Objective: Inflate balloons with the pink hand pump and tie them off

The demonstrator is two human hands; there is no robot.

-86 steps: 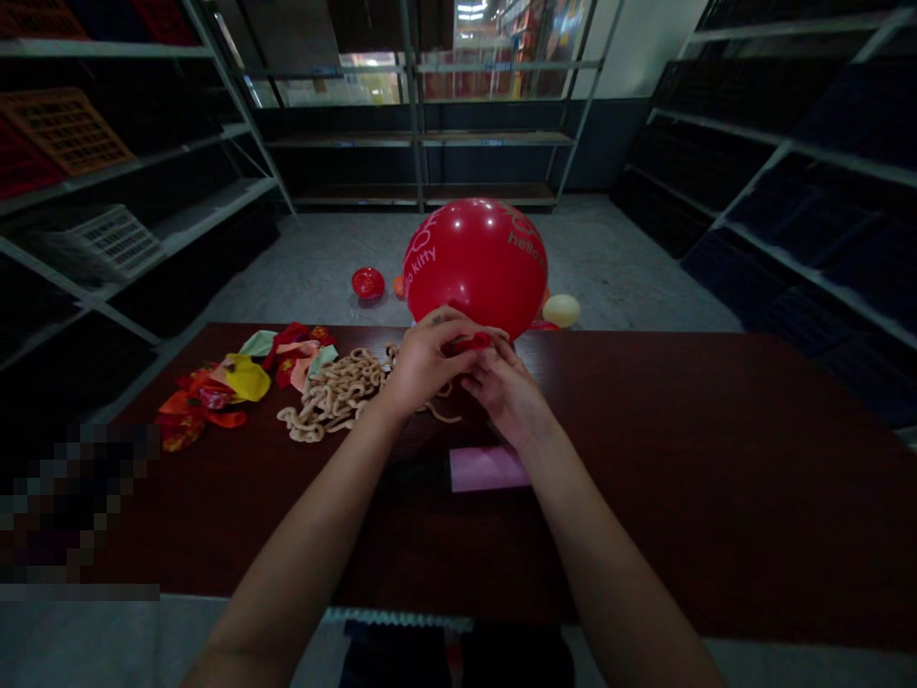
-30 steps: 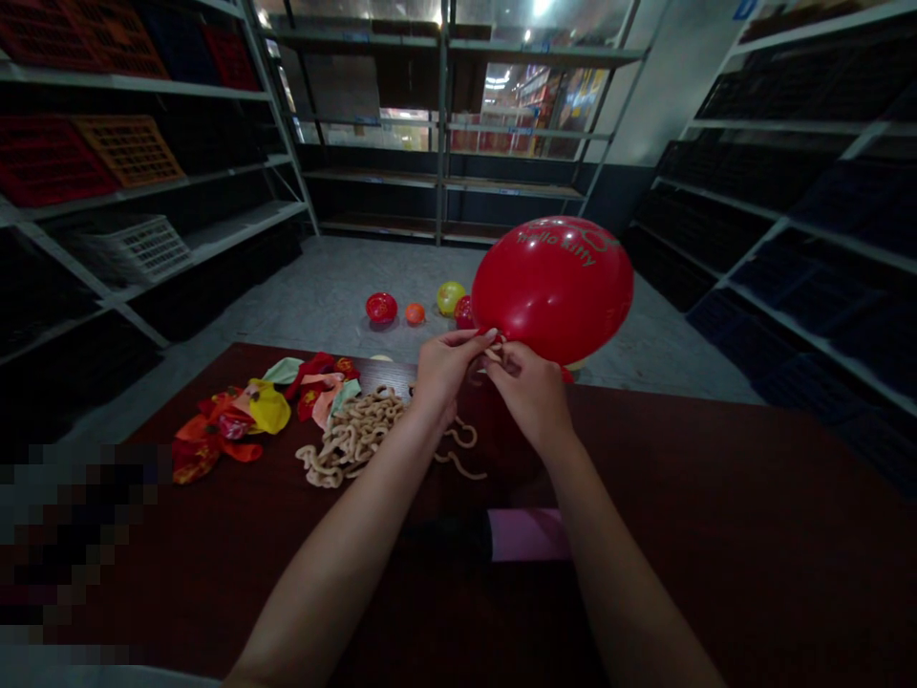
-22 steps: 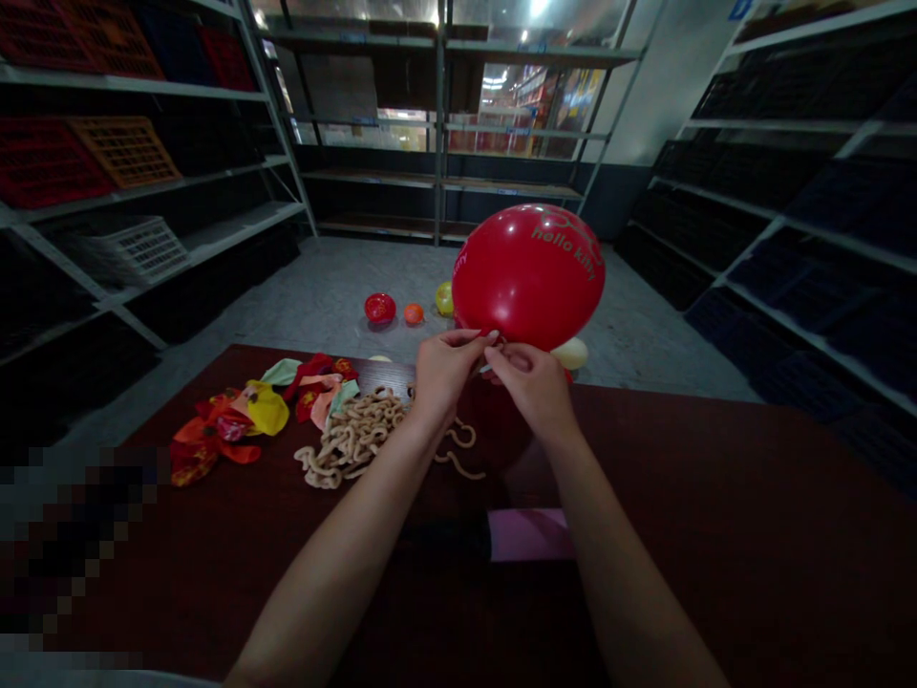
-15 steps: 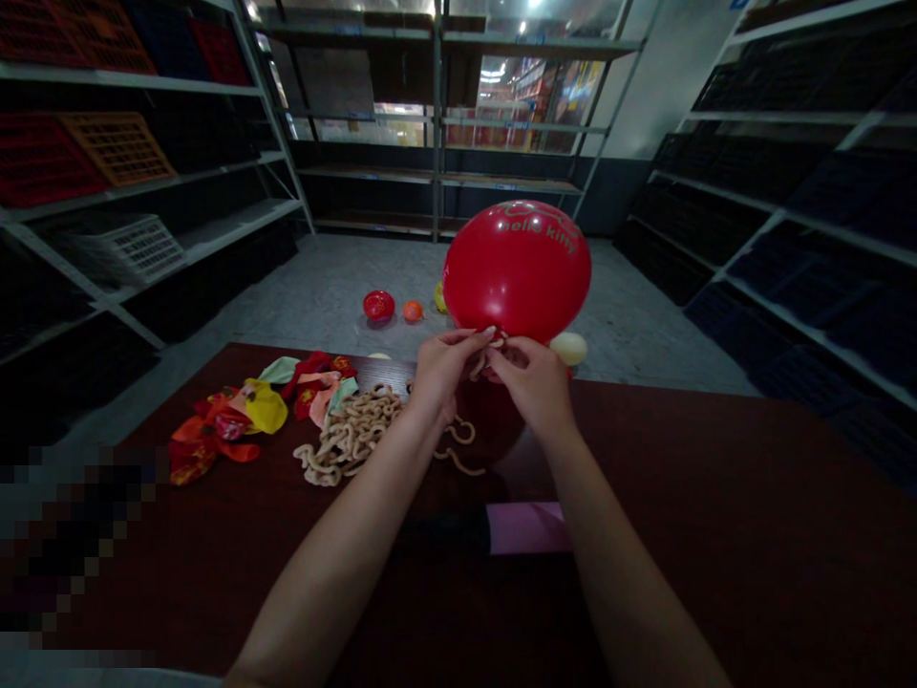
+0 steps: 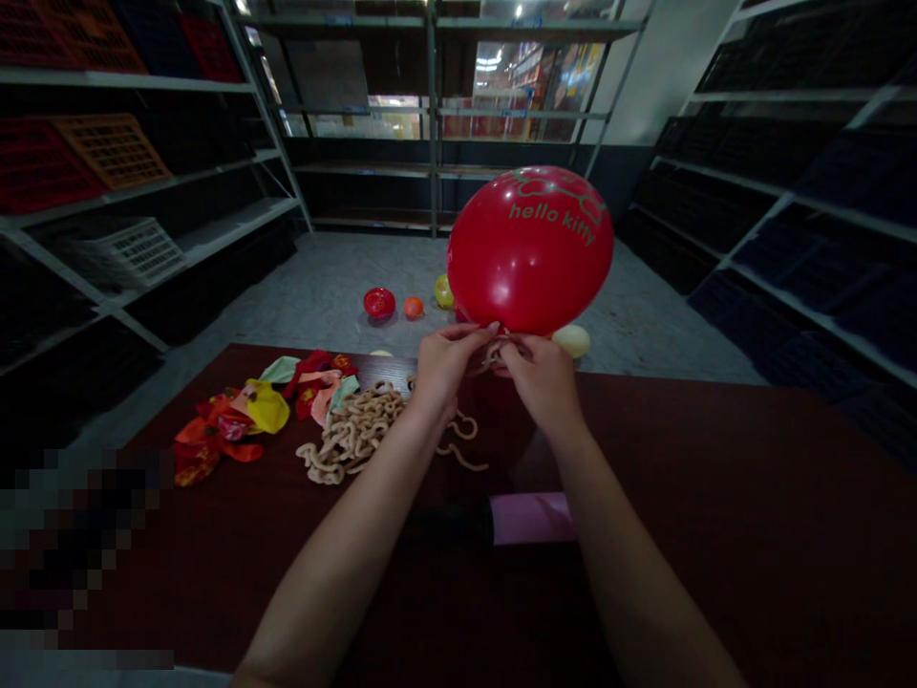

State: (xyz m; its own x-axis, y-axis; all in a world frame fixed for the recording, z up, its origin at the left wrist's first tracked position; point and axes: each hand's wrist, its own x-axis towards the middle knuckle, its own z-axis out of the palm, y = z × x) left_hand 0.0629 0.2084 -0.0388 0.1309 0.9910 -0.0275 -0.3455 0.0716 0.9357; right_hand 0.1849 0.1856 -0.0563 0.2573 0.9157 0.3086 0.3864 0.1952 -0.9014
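A large inflated red balloon point(image 5: 530, 258), printed "hello kitty", stands up from between my two hands. With fingers pinched, my left hand point(image 5: 448, 363) grips the balloon at its neck. Close beside it, my right hand point(image 5: 534, 377) is closed on a tan rubbery string point(image 5: 493, 357) at the same spot. The neck itself is mostly covered by my fingers. Left of my left forearm lies a tangled heap of tan strings point(image 5: 362, 425), with a couple of loose pieces near my wrist. A pink cylinder with a dark end point(image 5: 531, 519), perhaps a pump, lies partly behind my right forearm.
Uninflated balloons point(image 5: 266, 405) in several colours lie on the left of the dark table point(image 5: 688, 516). Beyond it, a red balloon point(image 5: 379, 303), an orange one point(image 5: 414, 307) and a pale one point(image 5: 571, 341) rest on the floor. Shelves with crates point(image 5: 111, 153) line the sides.
The red balloon has risen a little and tipped to the right, showing more of its print. Both hands stay together at its neck, with the right one shifted slightly right.
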